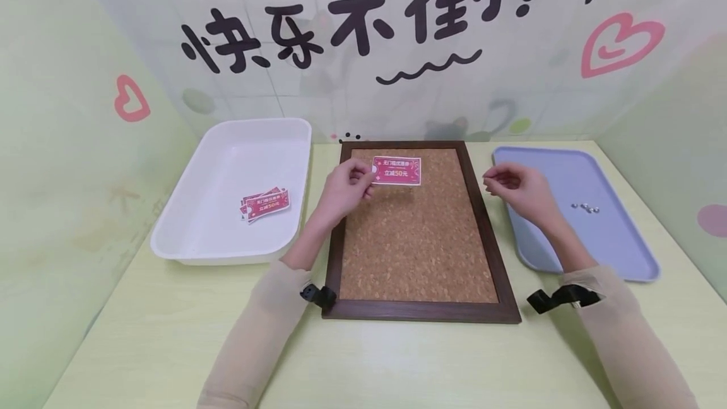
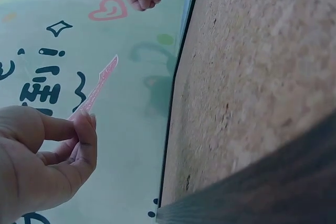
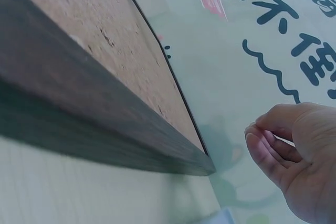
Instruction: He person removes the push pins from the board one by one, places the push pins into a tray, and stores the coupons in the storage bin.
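Observation:
My left hand (image 1: 344, 188) pinches a pink paper coupon (image 1: 396, 171) by its left end. The coupon is held over the upper part of a cork board (image 1: 420, 245) with a dark wooden frame. From the left wrist view the coupon (image 2: 102, 85) shows nearly edge-on, above the cork surface. My right hand (image 1: 519, 189) is raised beyond the frame's right side, overlapping the blue tray (image 1: 525, 251) in the head view. In the right wrist view, thumb and index fingertips of the right hand (image 3: 294, 150) meet; I cannot tell whether something small is between them.
At left stands a white plastic bin (image 1: 199, 207) with several more pink coupons (image 1: 267, 204) overlapping inside. Several small silver pieces (image 1: 585, 207) lie in the blue tray. Behind the board rises a wall (image 1: 341, 93) with black lettering; side walls flank the pale table (image 1: 397, 358).

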### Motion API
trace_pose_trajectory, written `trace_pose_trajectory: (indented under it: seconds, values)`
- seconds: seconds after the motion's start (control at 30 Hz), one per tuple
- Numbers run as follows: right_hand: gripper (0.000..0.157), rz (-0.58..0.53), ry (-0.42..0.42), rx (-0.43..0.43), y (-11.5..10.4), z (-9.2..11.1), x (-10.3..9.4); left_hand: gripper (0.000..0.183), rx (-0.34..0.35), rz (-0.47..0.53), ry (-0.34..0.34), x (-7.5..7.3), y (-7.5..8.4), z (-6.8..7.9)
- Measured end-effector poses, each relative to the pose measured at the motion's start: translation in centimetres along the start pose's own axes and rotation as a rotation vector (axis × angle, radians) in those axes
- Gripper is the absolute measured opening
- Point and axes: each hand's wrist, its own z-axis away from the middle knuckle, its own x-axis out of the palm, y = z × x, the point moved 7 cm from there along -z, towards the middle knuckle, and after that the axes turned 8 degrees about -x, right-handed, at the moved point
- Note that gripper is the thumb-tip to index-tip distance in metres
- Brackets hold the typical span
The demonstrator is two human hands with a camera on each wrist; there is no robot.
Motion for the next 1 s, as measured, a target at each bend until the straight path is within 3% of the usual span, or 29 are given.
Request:
trace_pose_trajectory:
  seconds: [0.43,0.83,1.0]
  values:
    - [0.018,0.012,0.038,0.057,1.7,1.9,-3.7,0.016,0.004,-0.012,0.024,-3.8,-0.1,1.8]
    - [0.019,0.089,0.097,0.105,2.6,3.6,-6.4,0.025,-0.044,-0.054,0.114,-9.8,-2.2,3.1]
    - [0.019,0.084,0.115,0.115,3.1,4.1,-7.5,0.031,-0.087,-0.116,0.155,-12.2,-3.2,3.8]
